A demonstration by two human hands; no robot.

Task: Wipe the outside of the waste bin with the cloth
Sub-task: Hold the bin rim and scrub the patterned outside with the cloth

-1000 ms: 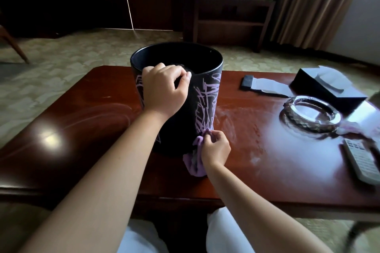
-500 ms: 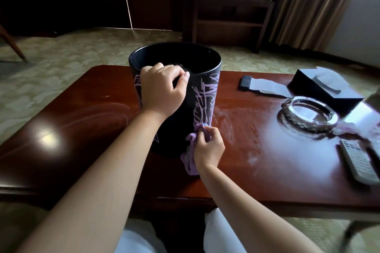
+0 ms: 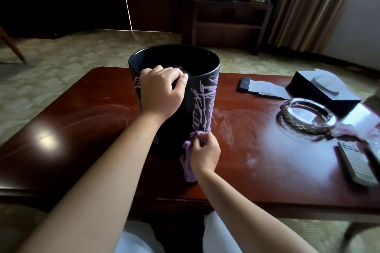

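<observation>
At the far left of the frame a glossy reddish wooden coffee table [image 3: 67, 129] catches a bright glare. In the centre stands the black waste bin [image 3: 202, 104], upright on the table, scrawled with purple lines. The left hand [image 3: 162, 93] grips its near rim, fingers curled over the edge. Just right and lower, the right hand [image 3: 204, 153] clutches a bunched purple cloth [image 3: 188, 162] against the bin's lower wall. Further right lie a glass ashtray [image 3: 306, 116], a dark tissue box [image 3: 320, 91] and, at the right edge, a grey remote control [image 3: 356, 163].
</observation>
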